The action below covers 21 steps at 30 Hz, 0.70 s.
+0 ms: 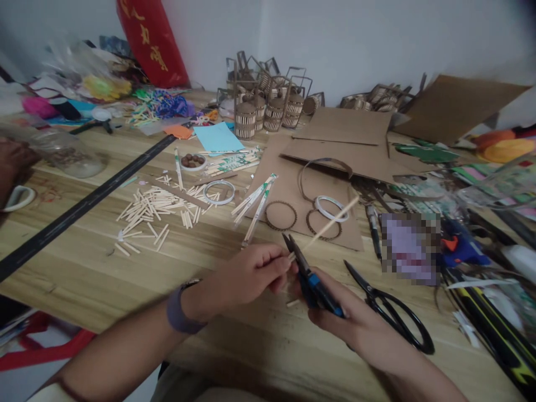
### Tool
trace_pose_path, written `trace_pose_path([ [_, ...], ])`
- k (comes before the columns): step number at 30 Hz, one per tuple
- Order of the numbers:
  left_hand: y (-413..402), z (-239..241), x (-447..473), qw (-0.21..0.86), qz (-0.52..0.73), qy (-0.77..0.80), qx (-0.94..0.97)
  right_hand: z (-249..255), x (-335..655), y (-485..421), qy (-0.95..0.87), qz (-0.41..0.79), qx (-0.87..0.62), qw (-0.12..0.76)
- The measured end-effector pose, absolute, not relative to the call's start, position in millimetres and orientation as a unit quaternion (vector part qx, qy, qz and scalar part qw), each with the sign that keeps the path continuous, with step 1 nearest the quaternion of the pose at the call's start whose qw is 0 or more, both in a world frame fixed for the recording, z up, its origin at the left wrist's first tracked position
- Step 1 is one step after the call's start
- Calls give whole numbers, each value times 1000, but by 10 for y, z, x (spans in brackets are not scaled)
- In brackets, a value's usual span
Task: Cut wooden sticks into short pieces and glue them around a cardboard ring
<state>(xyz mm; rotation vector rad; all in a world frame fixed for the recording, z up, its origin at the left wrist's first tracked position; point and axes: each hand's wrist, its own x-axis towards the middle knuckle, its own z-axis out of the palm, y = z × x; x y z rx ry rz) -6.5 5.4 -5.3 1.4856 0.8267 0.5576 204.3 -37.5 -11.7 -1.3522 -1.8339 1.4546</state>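
Near the front of the wooden table, my left hand [262,268] pinches the end of a thin wooden chopstick [333,220], which slants up to the right. Wrapped around the blue-and-black handles of a pair of cutting pliers [314,282] is my right hand [335,312]. The dark jaws lie at the chopstick, close to my left fingertips; whether they bite into it I cannot tell. A short cut piece [293,303] rests below my hands. To the left lies a pile of short stick pieces [146,209]. Black-handled scissors [393,312] lie right of my right hand.
Wrapped chopsticks [255,206], tape rolls [218,192] and twisted rings [281,215] lie ahead, partly on cardboard [352,237]. Small basket-like models [246,117] stand at the back. Another person's hand [14,162] is at far left near a clear jar [69,153]. Tools crowd the right.
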Motion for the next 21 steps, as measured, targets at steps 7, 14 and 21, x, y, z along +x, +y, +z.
trace_pose_path([
  [7, 106, -104, -54, 548, 260, 455, 653, -157, 2124, -341, -710, 261, -573, 315],
  [14, -48, -219, 72, 426, 153, 426, 783, -314, 2057, -267, -798, 150, -506, 292],
  [21, -118, -274, 131, 264, 133, 437, 850, -388, 1968, -290, -788, 136, -554, 232],
])
